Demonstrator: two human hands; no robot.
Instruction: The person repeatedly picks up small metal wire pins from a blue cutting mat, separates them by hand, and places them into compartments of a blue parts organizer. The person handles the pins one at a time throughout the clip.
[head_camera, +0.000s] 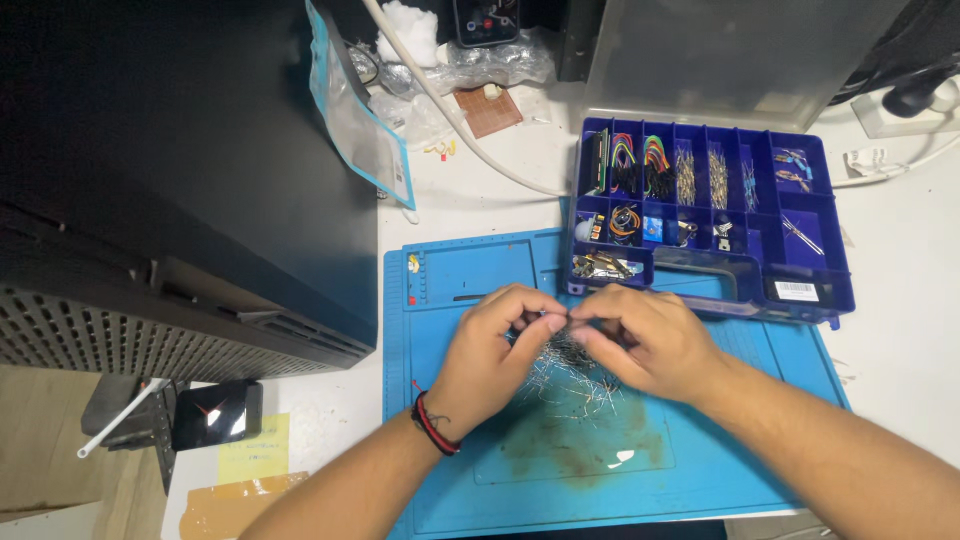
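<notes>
Left hand (490, 350): I pinched a thin wire lead.
Right hand (640, 340): pinched the same lead.
Risk: leads pile (570, 380) at 6 o'clock could snag, scatter.

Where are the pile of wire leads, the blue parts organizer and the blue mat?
pile of wire leads (578, 382), head view, middle of the pile
blue parts organizer (818, 262), head view, right compartment floor
blue mat (700, 470), head view, bare lower right area
</notes>
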